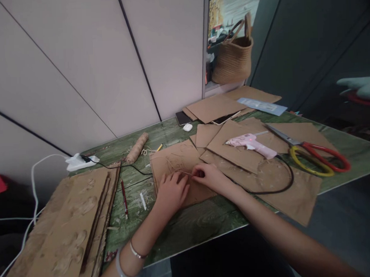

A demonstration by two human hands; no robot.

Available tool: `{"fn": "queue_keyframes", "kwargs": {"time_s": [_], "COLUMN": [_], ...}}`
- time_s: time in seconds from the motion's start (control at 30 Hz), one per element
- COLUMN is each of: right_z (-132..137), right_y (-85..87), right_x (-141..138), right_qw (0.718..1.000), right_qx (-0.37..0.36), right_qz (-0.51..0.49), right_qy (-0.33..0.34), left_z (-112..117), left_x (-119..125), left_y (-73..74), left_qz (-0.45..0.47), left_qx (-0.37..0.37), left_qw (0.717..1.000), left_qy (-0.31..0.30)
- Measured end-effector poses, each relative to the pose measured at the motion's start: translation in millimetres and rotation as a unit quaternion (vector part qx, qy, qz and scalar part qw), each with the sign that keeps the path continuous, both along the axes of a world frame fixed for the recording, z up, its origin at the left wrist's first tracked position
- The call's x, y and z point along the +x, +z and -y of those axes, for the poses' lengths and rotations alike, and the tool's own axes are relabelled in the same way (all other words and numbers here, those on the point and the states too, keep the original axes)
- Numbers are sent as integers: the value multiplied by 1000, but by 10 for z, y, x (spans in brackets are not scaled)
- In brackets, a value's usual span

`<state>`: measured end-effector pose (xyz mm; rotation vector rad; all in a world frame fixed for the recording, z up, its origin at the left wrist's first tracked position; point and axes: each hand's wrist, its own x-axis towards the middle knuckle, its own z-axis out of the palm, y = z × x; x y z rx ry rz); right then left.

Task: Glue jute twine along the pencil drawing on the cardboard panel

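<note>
A square piece of cardboard [161, 160] with pencil lines lies in front of me on the green wood-grain table. My left hand [172, 190] rests on it, fingers spread and pressing down near a thin strand of twine [183, 171]. Close by, the fingertips of my right hand [205, 176] are pinched together on that strand, just above the board. Behind the board, a roll of twine [137, 148] lies on its side with a loose tail beside it. My fingers partly hide the drawn lines.
To the right, a pink glue gun [251, 144] lies on cardboard sheets, beside large red-and-yellow scissors [311, 151]. Layered cardboard [63, 225], a pencil [124, 199] and a white power strip [82, 162] are at left. A phone [183, 118] and white case [187, 127] sit behind.
</note>
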<state>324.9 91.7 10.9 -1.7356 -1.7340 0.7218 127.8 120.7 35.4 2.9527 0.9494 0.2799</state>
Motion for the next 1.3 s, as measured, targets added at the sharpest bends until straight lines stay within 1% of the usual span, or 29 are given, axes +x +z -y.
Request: {"fn": "queue_keyframes", "kwargs": {"time_s": [0.07, 0.13, 0.17, 0.23, 0.3, 0.37, 0.47, 0.57, 0.67, 0.73, 0.9, 0.97, 1.03, 1.07, 1.13, 1.2, 1.23, 1.3], "right_z": [10, 21, 26, 35, 41, 45, 52, 58, 57, 54, 54, 52, 45, 40, 28, 17, 13, 8], "right_y": [9, 27, 37, 59, 76, 85, 88, 78, 61, 50, 53, 62, 63, 59, 40, 13, -2, -26], "right_x": [3, 5, 5, 3, 0, -3, -6, -1, 12, 21, 11, -10, -31, -38, -44, -37, -31, -19], "right_qw": [1000, 1000, 1000, 1000, 1000, 1000, 999, 999, 999, 999, 999, 999, 999, 999, 999, 999, 999, 999], "right_qx": [3, 5, 6, 12, 19, 26, 38, 48, 45, 42, 40, 41, 42, 42, 42, 41, 40, 41], "right_qz": [-2, -3, -2, -1, 1, 1, 2, 4, 2, -1, -6, -5, -3, -3, -7, -14, -18, -24], "right_qy": [3, 4, 5, 6, 4, 2, 4, 8, 10, 9, 13, 12, 10, 9, 8, 5, 6, 9], "left_z": [-68, -150, -189, -247, -267, -251, -191, -146, -148, -161, -136, -100, -72, -66, -83, -139, -178, -267], "left_x": [-43, -121, -167, -262, -340, -382, -377, -339, -346, -392, -539, -549, -512, -478, -383, -267, -205, -84], "left_y": [98, 205, 253, 323, 350, 338, 281, 217, 183, 186, 240, 245, 222, 199, 135, 62, 28, -28], "left_qz": [77, 156, 180, 193, 179, 161, 127, 106, 104, 94, 1, -11, -15, -9, 25, 69, 85, 96], "left_qx": [-38, -42, -36, -39, -67, -100, -150, -172, -179, -179, -117, -109, -103, -101, -102, -109, -113, -116], "left_qw": [996, 986, 981, 976, 974, 972, 971, 970, 967, 966, 974, 976, 981, 986, 993, 992, 990, 988], "left_qy": [9, 42, 62, 96, 120, 136, 134, 133, 146, 160, 194, 189, 163, 133, 56, -6, -18, -18]}}
